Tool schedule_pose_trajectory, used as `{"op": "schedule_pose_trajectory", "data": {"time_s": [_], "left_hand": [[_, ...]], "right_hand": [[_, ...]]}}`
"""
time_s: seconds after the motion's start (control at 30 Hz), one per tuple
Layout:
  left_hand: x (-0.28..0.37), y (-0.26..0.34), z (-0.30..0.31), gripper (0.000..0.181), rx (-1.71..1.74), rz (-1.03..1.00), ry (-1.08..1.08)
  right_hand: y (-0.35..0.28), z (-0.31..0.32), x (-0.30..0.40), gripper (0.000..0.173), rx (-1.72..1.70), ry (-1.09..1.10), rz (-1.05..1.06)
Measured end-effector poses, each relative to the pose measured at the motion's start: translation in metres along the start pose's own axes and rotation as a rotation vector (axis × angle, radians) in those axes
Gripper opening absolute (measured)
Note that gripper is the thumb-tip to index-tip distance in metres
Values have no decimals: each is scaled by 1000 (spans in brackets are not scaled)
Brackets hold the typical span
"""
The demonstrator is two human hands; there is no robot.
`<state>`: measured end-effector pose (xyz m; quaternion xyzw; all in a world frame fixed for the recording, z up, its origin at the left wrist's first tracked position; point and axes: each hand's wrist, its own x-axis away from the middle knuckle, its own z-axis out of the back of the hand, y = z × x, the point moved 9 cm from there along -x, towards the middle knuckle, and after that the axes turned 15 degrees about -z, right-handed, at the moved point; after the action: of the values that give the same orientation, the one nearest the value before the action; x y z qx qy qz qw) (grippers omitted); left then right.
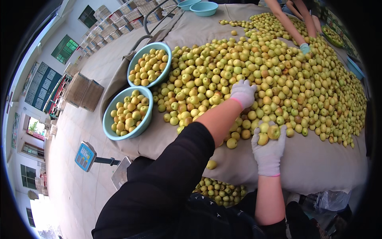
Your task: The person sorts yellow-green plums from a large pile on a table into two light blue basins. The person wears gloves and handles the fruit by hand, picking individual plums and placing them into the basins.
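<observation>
A broad heap of small yellow-green fruits (226, 71), apples or round pears, covers a cloth-draped table (316, 158). My left hand (243, 93), in a white knit glove with a pink cuff, lies palm down on the heap with its fingers somewhat spread. Its palm is hidden, so whether it grips a fruit does not show. Close to the table's near edge, my right hand (270, 154) wears a matching glove and is turned palm up. Several fruits (273, 132) rest in it, one with a brownish patch. A loose fruit (211, 165) lies at the table edge.
Two light-blue basins (149, 118) (166, 71) of fruit stand at the table's left. Across the heap, another person's gloved hand (304, 48) reaches in. More fruit (220, 191) sits below the near edge. A platform scale (86, 156) stands left; stacked crates (119, 22) line the wall.
</observation>
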<state>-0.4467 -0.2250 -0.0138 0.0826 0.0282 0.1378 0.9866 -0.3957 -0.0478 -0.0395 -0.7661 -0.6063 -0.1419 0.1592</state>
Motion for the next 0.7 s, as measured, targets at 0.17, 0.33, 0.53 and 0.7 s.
{"op": "schedule_pose_trajectory", "data": {"time_s": [0.17,0.33,0.53,0.7], "left_hand": [[32,20,9,31,-149,-98,-83],[78,-12,4,31,795,69,374],[117,32,-10,58,2534,256,397],[147,58,-4,62,2805,434,533]], "right_hand": [[-3,-3,4,51,-25,17,-4],[-5,3,1,58,36,40,41],[-6,-12,6,56,207,-6,160],[-8,-53,34,47,1057,18,755]]}}
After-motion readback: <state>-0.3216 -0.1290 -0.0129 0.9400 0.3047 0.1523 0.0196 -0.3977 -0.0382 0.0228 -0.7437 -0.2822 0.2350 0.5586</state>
